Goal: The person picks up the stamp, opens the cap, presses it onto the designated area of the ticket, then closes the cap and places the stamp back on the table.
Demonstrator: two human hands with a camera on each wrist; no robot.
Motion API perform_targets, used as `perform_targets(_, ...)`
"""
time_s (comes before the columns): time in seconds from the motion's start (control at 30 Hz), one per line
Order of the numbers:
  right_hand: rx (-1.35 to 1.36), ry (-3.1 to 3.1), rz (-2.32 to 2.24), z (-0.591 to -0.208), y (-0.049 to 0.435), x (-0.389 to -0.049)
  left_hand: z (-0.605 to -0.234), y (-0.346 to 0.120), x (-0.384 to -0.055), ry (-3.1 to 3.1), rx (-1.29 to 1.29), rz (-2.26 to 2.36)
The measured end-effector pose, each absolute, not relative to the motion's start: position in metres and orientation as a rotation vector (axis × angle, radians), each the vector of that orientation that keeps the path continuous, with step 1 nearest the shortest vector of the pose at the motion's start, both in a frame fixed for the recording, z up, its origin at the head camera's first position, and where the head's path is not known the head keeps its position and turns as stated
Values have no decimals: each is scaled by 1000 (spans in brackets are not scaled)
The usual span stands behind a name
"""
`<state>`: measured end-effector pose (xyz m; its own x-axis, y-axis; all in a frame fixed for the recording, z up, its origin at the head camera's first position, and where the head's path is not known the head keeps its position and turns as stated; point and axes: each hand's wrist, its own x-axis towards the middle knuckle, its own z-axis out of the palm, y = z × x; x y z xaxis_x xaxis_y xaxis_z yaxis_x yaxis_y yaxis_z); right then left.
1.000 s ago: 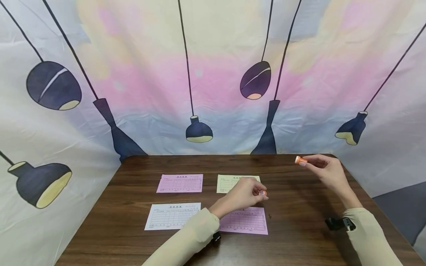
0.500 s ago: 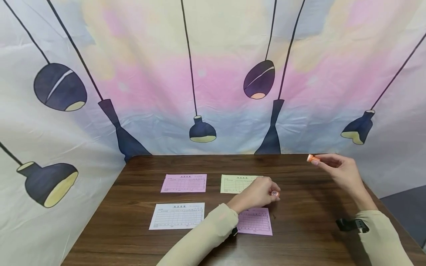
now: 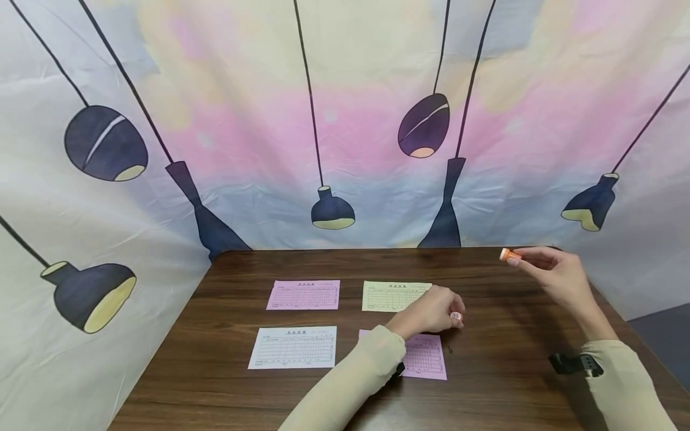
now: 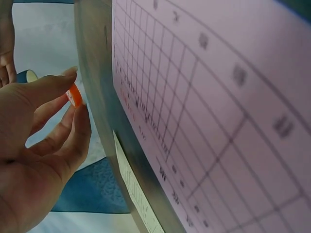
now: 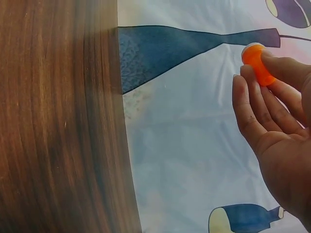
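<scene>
My right hand [image 3: 563,278] pinches a small orange stamp [image 3: 509,255] between thumb and fingertips, raised over the table's far right. Its pale end points left in the head view; the orange body [image 5: 260,65] shows in the right wrist view. Between thumb and fingers of my left hand [image 3: 433,308] is a short orange cap [image 3: 456,316] with a printed round face. That hand hovers above the gap right of the yellow form [image 3: 390,296] and the nearer pink form [image 3: 426,356]. The left sleeve hides part of the nearer pink form. In the left wrist view the cap appears edge-on.
Two more printed slips lie to the left, a pink form [image 3: 304,295] behind a white form [image 3: 293,347]. All rest on a brown wooden table [image 3: 215,323]. Behind its far edge hangs a curtain [image 3: 345,137] printed with lamps.
Both hands have shifted right across the view, still holding the stamp and the cap. The camera has turned slightly too, since the forms shift the same way.
</scene>
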<state>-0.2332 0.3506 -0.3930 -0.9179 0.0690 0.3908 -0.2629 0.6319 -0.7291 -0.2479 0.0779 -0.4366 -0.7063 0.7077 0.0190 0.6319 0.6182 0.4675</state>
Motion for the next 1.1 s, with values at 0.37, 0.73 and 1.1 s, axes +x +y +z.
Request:
perform_targets(0.37, 149, -2473, 1202, -390, 357, -229, -442, 92, -250, 2719, 1095, 549)
perform_targets(0.73, 159, -2482, 1193, -390, 356, -228, -446, 100, -251, 2733, 1000, 553)
perform_targets(1.1, 149, -2492, 1158, -389, 352, -229, -447, 106, -252, 2744, 964, 565)
